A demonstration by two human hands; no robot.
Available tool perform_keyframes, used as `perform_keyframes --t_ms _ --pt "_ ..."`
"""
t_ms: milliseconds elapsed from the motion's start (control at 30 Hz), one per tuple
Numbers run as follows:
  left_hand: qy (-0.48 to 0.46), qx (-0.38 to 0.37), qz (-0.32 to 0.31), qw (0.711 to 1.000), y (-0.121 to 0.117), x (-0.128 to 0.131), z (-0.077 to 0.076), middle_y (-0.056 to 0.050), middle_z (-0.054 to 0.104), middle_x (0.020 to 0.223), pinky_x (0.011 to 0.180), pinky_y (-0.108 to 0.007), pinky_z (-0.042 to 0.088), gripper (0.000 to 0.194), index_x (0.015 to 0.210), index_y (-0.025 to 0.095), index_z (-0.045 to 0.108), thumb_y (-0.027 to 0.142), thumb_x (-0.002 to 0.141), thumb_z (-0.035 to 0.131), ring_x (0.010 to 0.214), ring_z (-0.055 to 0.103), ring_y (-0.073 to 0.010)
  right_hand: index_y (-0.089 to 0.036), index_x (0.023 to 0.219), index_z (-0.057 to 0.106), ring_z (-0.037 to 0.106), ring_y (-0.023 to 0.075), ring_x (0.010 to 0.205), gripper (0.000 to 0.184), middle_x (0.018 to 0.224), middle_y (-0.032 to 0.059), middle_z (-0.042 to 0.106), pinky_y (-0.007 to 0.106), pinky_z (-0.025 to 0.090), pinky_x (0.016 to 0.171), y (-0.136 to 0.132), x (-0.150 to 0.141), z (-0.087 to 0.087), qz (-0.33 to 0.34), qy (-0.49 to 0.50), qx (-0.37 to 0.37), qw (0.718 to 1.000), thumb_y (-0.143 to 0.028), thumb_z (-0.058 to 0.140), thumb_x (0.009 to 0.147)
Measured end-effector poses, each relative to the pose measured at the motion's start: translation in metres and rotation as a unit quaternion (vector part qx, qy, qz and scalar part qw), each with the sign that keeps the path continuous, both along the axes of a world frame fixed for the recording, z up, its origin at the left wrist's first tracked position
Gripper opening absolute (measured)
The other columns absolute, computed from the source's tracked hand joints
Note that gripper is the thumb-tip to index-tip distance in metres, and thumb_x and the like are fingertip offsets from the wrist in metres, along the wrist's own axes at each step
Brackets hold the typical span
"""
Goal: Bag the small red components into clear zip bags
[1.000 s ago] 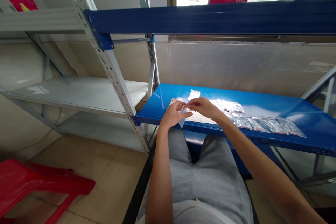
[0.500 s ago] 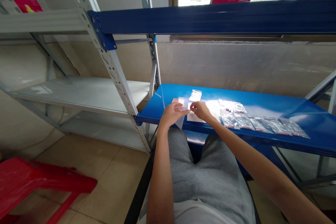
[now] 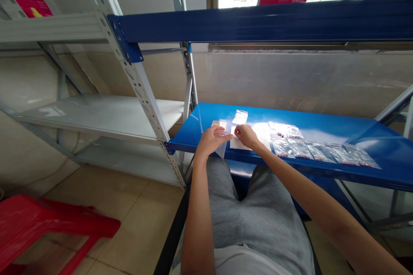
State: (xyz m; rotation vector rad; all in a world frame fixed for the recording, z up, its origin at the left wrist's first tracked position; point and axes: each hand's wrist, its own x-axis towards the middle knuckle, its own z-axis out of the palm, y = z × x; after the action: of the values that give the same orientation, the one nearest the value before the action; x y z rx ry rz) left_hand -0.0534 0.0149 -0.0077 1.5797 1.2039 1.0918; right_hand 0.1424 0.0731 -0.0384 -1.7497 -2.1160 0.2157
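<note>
Right hand (image 3: 248, 135) has pulled back slightly from the left fingertips versus a second ago; left hand (image 3: 211, 141) about where it was. Left thumb and fingers clamped on clear bag (image 3: 221, 150), which hangs below them at the front edge of blue shelf (image 3: 206, 114). Right fingertips bunched together, just beside left thumb tip, over white sheet (image 3: 240, 144); can't tell if anything is pinched. Pale card (image 3: 220, 124) just past the left fingers, toward the wall. Small clear packet (image 3: 240, 116) flat on shelf, beyond the right fingertips. Row of packed bags (image 3: 318, 153) to the right of both hands, reddish bits along near edges. Small dark pieces (image 3: 280, 136) at the left end of that group, nearest the right hand.
</note>
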Motion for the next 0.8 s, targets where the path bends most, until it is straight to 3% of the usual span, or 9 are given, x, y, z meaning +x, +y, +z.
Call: perform_keyframes --t_ms 100,167,267,333,500,633,800 --pt "0.004 0.006 -0.004 1.000 0.002 -0.001 -0.003 -0.014 0.075 0.112 0.088 -0.038 0.057 0.058 0.108 0.018 0.071 0.056 0.068 0.087 0.108 0.071 -0.0299 -0.013 0.097 0.078 0.069 0.0215 0.090 0.022 0.098 0.0125 0.077 0.027 0.045 0.076 -0.002 0.004 0.010 0.010 0.027 0.009 1.000 -0.016 0.057 0.091" --pt "0.004 0.011 -0.005 1.000 0.003 -0.001 -0.003 -0.014 0.074 0.113 0.090 -0.039 0.057 0.058 0.109 0.018 0.072 0.056 0.067 0.087 0.107 0.070 -0.0296 -0.013 0.092 0.077 0.067 0.0192 0.079 0.020 0.087 0.0099 0.076 0.027 0.045 0.070 -0.006 0.008 0.021 0.030 0.100 0.001 0.995 -0.021 0.059 0.090" --pt "0.000 0.011 -0.009 1.000 0.001 0.001 -0.001 -0.014 0.073 0.116 0.091 -0.039 0.056 0.057 0.109 0.019 0.074 0.054 0.068 0.087 0.108 0.070 -0.0295 -0.013 0.086 0.074 0.061 0.0159 0.067 0.022 0.074 0.0061 0.070 0.026 0.044 0.061 -0.018 0.012 0.040 0.096 0.266 -0.031 0.959 -0.031 0.062 0.089" --pt "-0.002 0.008 -0.013 1.000 -0.001 0.003 0.003 -0.013 0.073 0.117 0.091 -0.038 0.056 0.055 0.110 0.018 0.075 0.053 0.069 0.087 0.108 0.070 -0.0295 -0.013 0.084 0.073 0.057 0.0145 0.066 0.026 0.072 0.0046 0.068 0.026 0.045 0.061 -0.028 0.012 0.053 0.147 0.319 -0.044 0.935 -0.037 0.064 0.087" --pt "-0.025 0.006 -0.047 0.999 -0.008 0.008 0.013 -0.012 0.076 0.110 0.092 -0.038 0.054 0.053 0.111 0.017 0.075 0.049 0.071 0.086 0.106 0.071 -0.0289 -0.015 0.083 0.075 0.055 0.0150 0.068 0.024 0.074 0.0044 0.068 0.028 0.043 0.063 -0.043 0.005 0.072 0.196 0.284 -0.037 0.938 -0.037 0.064 0.083" --pt "-0.046 0.005 -0.070 0.997 -0.010 0.010 0.016 -0.011 0.077 0.108 0.095 -0.038 0.053 0.052 0.113 0.017 0.075 0.047 0.072 0.086 0.105 0.071 -0.0277 -0.015 0.079 0.075 0.055 0.0151 0.067 0.026 0.072 0.0043 0.068 0.029 0.041 0.064 -0.044 0.002 0.074 0.195 0.263 -0.036 0.944 -0.035 0.060 0.084" --pt "-0.042 -0.002 -0.053 0.998 -0.011 0.011 0.017 -0.011 0.076 0.111 0.095 -0.039 0.053 0.052 0.111 0.017 0.075 0.047 0.071 0.087 0.108 0.070 -0.0289 -0.015 0.083 0.075 0.056 0.0147 0.069 0.025 0.076 0.0045 0.070 0.027 0.043 0.064 -0.047 0.007 0.075 0.197 0.274 -0.029 0.941 -0.036 0.061 0.085"
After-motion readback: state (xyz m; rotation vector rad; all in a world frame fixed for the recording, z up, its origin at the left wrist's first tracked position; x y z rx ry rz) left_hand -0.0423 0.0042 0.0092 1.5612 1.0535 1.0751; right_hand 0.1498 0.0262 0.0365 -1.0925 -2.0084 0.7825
